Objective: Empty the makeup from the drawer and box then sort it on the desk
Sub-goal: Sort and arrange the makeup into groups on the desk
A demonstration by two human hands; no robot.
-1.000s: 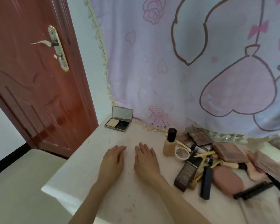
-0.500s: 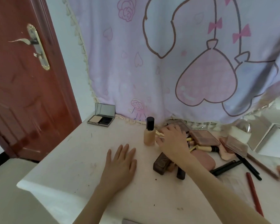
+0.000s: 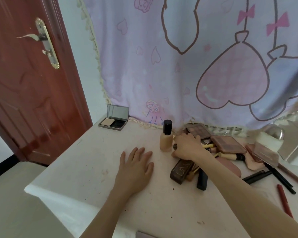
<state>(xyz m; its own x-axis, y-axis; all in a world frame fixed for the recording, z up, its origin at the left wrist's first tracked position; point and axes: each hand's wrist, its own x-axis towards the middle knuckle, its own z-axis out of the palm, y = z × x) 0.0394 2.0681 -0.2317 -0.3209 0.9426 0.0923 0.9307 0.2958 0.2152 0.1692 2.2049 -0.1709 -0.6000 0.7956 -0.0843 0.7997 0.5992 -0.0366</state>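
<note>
Lying in a loose heap on the right half of the pale desk, the makeup spreads from a dark brown palette box near the middle out to black pencils and a red pencil toward the right edge. Within the heap are a mauve eyeshadow palette, a darker palette behind it against the curtain, yellow-handled brushes, a navy tube and a pink puff.

A foundation bottle with a black cap stands upright at the heap's left edge. The right hand is laid over the left part of the pile just beside that bottle, fingers bent down onto something small beneath the palm; what it covers is hidden, and whether it actually grips it cannot be told. Its forearm runs over the brown box and the navy tube.

The left hand rests flat on bare desk surface, fingers straight and slightly spread, holding nothing, to the left of the bottle and apart from all the makeup.

Farther back left, well apart from both hands, an open powder compact sits with its mirror lid raised, at the hem of a pink cartoon curtain. A red-brown door stands at the left.
</note>
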